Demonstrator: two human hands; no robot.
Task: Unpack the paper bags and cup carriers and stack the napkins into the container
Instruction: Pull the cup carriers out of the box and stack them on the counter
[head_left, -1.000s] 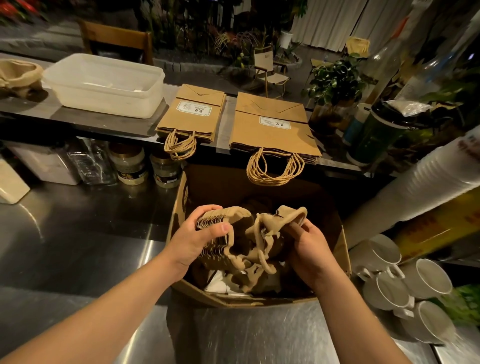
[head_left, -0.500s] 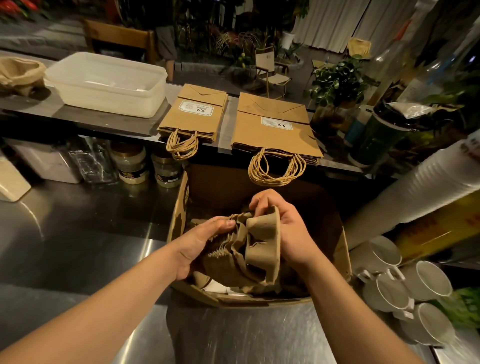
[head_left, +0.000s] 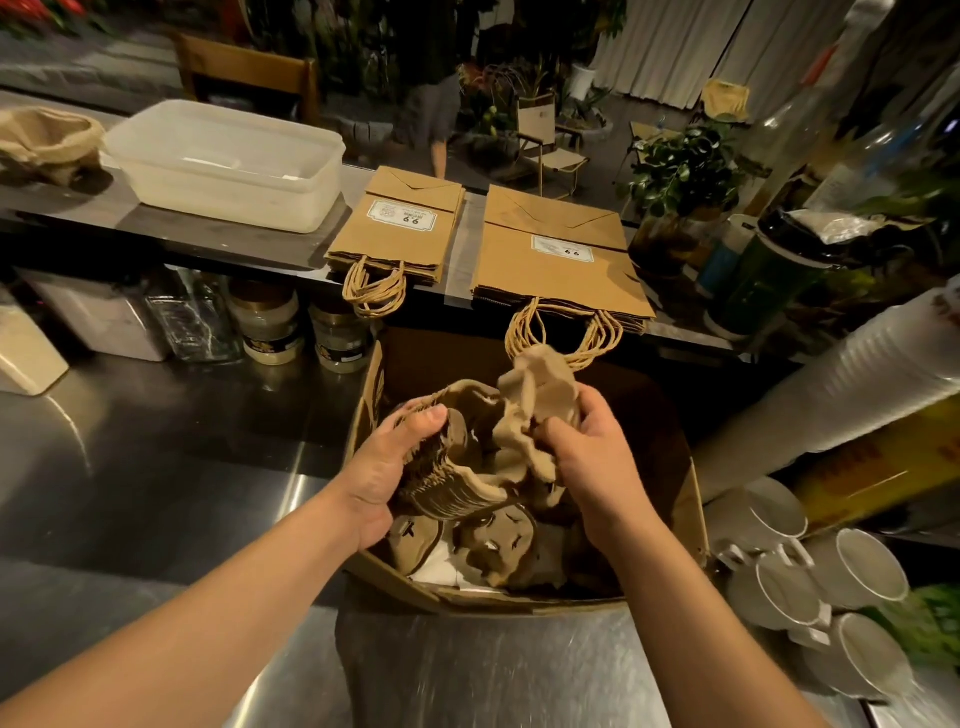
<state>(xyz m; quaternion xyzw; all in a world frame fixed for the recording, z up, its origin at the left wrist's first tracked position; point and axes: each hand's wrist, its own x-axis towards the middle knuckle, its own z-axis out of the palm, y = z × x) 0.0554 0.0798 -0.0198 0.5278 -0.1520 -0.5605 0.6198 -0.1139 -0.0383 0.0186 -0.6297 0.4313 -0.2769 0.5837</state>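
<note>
Container sits far left on the raised counter, flat paper bags to its right, all well beyond the box. Left hand curled round a nested stack of cup carriers over the box, stack's long axis running down-right. Right hand pinches a loose carrier, peeling it up and away. My read: carriers go up-left to the counter, left hand nearer. White napkins at box bottom, under the carriers
</note>
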